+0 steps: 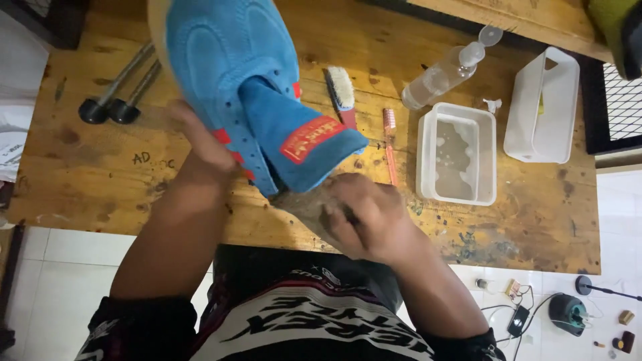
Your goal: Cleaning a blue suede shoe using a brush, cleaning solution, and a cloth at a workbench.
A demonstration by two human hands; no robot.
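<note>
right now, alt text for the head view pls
A person's left hand holds up a blue shoe over a wooden table, while the right hand presses a grey cloth against its heel end. A brush, spray bottle and water tub lie behind.

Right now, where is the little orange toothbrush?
In the head view, the orange toothbrush lies on the wooden table, right of centre, between the white-bristled brush and the water-filled tub.
</note>
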